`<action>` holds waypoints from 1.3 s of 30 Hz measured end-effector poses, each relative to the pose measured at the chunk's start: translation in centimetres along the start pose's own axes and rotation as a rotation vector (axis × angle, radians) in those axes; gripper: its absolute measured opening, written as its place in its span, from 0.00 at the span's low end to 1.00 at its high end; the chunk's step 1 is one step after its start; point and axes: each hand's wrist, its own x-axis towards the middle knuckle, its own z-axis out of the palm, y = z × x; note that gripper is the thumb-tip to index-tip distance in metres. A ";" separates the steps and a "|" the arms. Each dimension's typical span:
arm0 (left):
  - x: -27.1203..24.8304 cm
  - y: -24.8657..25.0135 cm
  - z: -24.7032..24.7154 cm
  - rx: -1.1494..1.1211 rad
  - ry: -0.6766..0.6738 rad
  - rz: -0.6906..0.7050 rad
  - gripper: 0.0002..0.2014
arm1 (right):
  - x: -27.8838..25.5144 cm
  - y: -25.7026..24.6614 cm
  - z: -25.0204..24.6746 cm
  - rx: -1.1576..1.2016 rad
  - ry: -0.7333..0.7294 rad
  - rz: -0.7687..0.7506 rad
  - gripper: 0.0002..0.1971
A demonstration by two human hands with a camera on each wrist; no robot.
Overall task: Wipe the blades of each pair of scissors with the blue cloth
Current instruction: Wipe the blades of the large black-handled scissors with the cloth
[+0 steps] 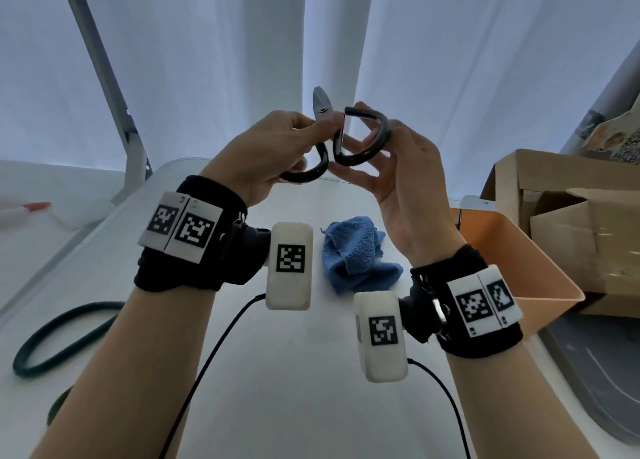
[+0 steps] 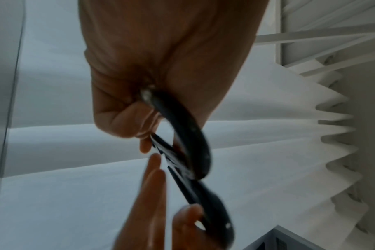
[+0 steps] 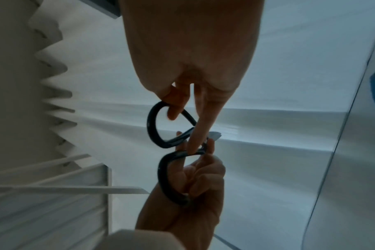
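A dark hose loops at the table's left edge. Above the table, the left hand curls around 1 black handle loop of the scissors. The right hand pinches the other loop – its remaining fingers spread loosely. The short blades point up, away from the person. The cloth lies crumpled on the table under the hands, between the 2 wrists. An orange bin stands at the right, cardboard boxes behind it.
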 end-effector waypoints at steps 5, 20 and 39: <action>0.1 -0.2 0.2 -0.017 0.002 0.054 0.16 | 0.1 -0.3 -0.5 -0.028 -0.015 0.218 0.11; -0.3 -0.6 -1.1 0.113 0.029 -0.020 0.12 | 0.7 -1.0 -4.6 -0.377 0.127 0.160 0.13; 0.5 -0.6 0.9 -0.947 0.256 -0.135 0.21 | 0.9 -0.3 -4.0 0.053 0.294 0.102 0.17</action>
